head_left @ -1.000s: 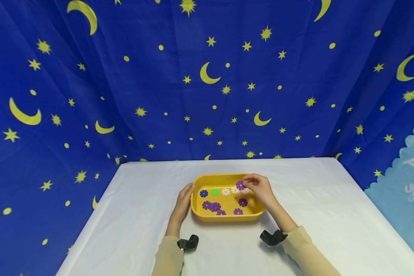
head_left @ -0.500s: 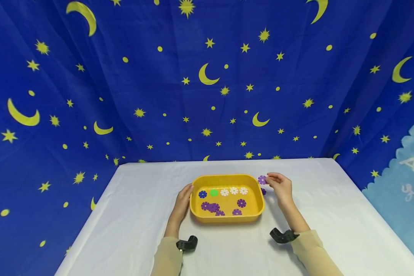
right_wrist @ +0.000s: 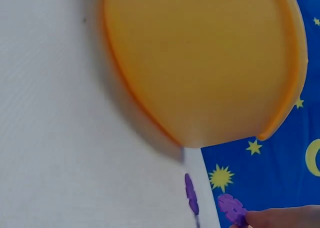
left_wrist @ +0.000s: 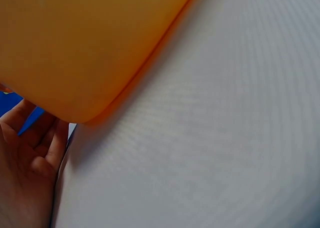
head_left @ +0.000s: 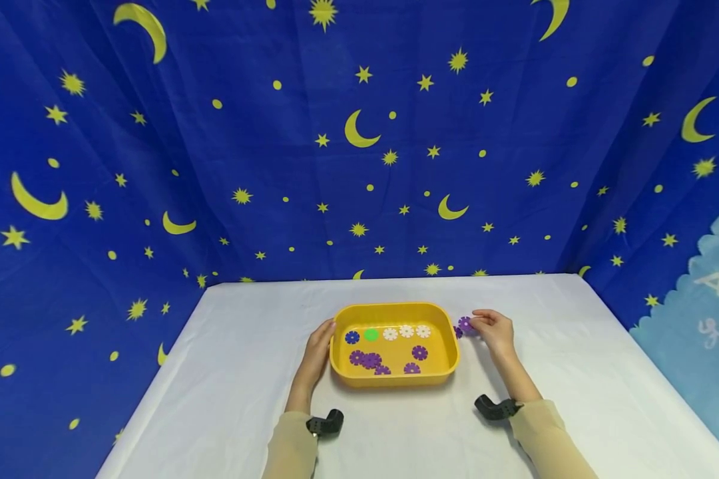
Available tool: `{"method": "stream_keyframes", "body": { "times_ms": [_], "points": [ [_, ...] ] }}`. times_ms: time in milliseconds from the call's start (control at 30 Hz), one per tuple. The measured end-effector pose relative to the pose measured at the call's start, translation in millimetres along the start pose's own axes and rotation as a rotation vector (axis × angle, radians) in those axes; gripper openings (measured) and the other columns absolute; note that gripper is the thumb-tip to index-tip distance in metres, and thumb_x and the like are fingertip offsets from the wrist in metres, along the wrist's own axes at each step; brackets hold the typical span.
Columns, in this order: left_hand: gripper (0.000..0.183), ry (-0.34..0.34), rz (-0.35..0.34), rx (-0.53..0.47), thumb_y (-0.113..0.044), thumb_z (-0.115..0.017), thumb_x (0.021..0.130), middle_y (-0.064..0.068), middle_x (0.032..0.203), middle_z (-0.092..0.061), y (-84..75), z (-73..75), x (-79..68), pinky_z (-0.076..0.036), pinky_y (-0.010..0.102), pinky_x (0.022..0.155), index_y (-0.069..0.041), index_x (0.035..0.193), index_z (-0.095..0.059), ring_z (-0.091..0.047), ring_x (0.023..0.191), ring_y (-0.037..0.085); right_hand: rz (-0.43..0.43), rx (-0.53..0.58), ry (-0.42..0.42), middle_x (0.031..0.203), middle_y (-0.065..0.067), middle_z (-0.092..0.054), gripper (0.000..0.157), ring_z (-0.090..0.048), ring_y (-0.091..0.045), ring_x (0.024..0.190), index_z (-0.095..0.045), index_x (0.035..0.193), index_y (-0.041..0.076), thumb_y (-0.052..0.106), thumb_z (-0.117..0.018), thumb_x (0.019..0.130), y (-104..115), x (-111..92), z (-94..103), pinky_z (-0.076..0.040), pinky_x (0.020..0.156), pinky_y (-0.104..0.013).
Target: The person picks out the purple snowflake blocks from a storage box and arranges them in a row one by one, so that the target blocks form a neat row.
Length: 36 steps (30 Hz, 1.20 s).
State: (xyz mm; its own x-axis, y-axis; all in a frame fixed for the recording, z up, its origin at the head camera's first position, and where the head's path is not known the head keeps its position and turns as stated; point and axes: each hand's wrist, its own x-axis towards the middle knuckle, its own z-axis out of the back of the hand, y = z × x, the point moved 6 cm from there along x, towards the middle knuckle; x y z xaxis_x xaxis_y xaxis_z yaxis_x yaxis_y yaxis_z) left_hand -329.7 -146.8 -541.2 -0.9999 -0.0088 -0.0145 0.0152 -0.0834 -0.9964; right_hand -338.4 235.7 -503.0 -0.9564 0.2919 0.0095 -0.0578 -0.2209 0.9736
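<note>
Purple disc (head_left: pixel 465 324): pinched between fingers of the right hand (head_left: pixel 494 331), beside the yellow tray (head_left: pixel 395 381). Second purple disc (head_left: pixel 458 332): on the surface (head_left: pixel 395 432). Left hand (head_left: pixel 317 351): fingers laid fairly straight against the tray's end. Handling: light edge grip; low, level release should prevent overlap.

Head view facing forward-down, wrist close-ups, all sharing tray (head_left: pixel 395 381)

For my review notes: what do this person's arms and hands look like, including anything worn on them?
Both the left hand and right hand are bare, with no gloves. The left sleeve and right sleeve are plain beige. Each wrist carries a black, bent device: left wrist device, right wrist device. Any markings are too small to read.
</note>
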Motion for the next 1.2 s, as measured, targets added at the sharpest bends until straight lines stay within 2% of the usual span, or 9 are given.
{"method": "stream_keyframes", "body": {
  "times_ms": [133,333,567,700,767,933,1133,1200],
  "points": [
    [0.065,-0.002,0.0,0.002,-0.049,-0.044,0.097,0.018,0.148,-0.042,-0.9,-0.1,-0.7,-0.02,0.052,0.12,-0.002,0.141,-0.043,-0.032,0.142,0.035,-0.028,-0.022,-0.004,0.064,0.017,-0.062,0.033,-0.057,0.003,0.059,-0.057,0.114,-0.016,-0.002,-0.062,0.085,-5.7,1.1,1.4,-0.051,0.056,-0.013],
    [0.061,0.006,-0.009,0.001,-0.045,-0.044,0.098,0.02,0.147,-0.042,-0.4,0.1,0.3,-0.019,0.052,0.12,0.0,0.141,-0.042,-0.032,0.142,0.036,-0.041,-0.124,-0.019,0.065,0.01,-0.065,0.031,-0.055,0.001,0.056,-0.06,0.11,-0.014,0.0,-0.063,0.083,-12.6,3.1,5.0,-0.047,0.051,-0.013],
    [0.064,0.008,-0.001,0.008,-0.049,-0.044,0.097,0.017,0.148,-0.043,1.0,-1.6,-0.3,-0.018,0.052,0.121,-0.003,0.141,-0.043,-0.032,0.142,0.034,-0.004,-0.214,-0.034,0.076,-0.012,-0.07,0.027,-0.054,0.0,0.057,-0.062,0.106,-0.014,-0.003,-0.065,0.082,-15.0,1.6,7.1,-0.046,0.05,-0.01],
    [0.062,-0.001,0.0,0.012,-0.046,-0.044,0.098,0.018,0.148,-0.042,1.2,0.1,1.0,-0.018,0.052,0.121,-0.002,0.141,-0.042,-0.031,0.142,0.035,0.022,-0.238,-0.042,0.088,-0.026,-0.068,0.025,-0.051,0.002,0.058,-0.062,0.104,-0.014,-0.004,-0.064,0.081,-12.7,1.7,6.0,-0.046,0.051,-0.008],
    [0.06,-0.001,0.001,0.016,-0.045,-0.043,0.099,0.018,0.148,-0.041,1.6,1.4,0.0,-0.018,0.052,0.121,-0.002,0.141,-0.042,-0.031,0.142,0.035,0.035,-0.249,-0.045,0.092,-0.029,-0.067,0.025,-0.051,0.003,0.058,-0.062,0.104,-0.014,-0.004,-0.064,0.081,-12.4,1.6,4.6,-0.045,0.051,-0.007],
    [0.056,0.022,0.022,0.004,-0.04,-0.044,0.1,0.018,0.149,-0.04,-7.2,0.9,-4.1,-0.018,0.052,0.121,-0.002,0.142,-0.042,-0.03,0.143,0.034,0.057,-0.247,-0.079,0.085,-0.025,-0.068,0.023,-0.051,0.0,0.057,-0.064,0.102,-0.013,-0.001,-0.064,0.082,-9.4,3.3,5.1,-0.045,0.049,-0.01],
    [0.052,0.034,0.012,0.02,-0.032,-0.043,0.101,0.021,0.147,-0.041,-29.7,-0.5,-15.0,-0.02,0.051,0.121,0.002,0.14,-0.042,-0.032,0.142,0.036,0.076,-0.188,-0.148,0.068,-0.002,-0.065,0.021,-0.053,0.0,0.052,-0.066,0.099,-0.011,0.002,-0.063,0.084,1.6,3.4,9.0,-0.046,0.046,-0.012],
    [0.051,0.036,0.012,0.014,-0.031,-0.043,0.101,0.021,0.147,-0.042,-32.4,-0.5,-16.7,-0.02,0.05,0.121,0.002,0.14,-0.042,-0.032,0.142,0.035,0.088,-0.165,-0.163,0.066,0.001,-0.064,0.02,-0.056,0.0,0.052,-0.067,0.099,-0.011,0.002,-0.063,0.084,6.0,2.5,9.9,-0.047,0.047,-0.012]
  ]
}}
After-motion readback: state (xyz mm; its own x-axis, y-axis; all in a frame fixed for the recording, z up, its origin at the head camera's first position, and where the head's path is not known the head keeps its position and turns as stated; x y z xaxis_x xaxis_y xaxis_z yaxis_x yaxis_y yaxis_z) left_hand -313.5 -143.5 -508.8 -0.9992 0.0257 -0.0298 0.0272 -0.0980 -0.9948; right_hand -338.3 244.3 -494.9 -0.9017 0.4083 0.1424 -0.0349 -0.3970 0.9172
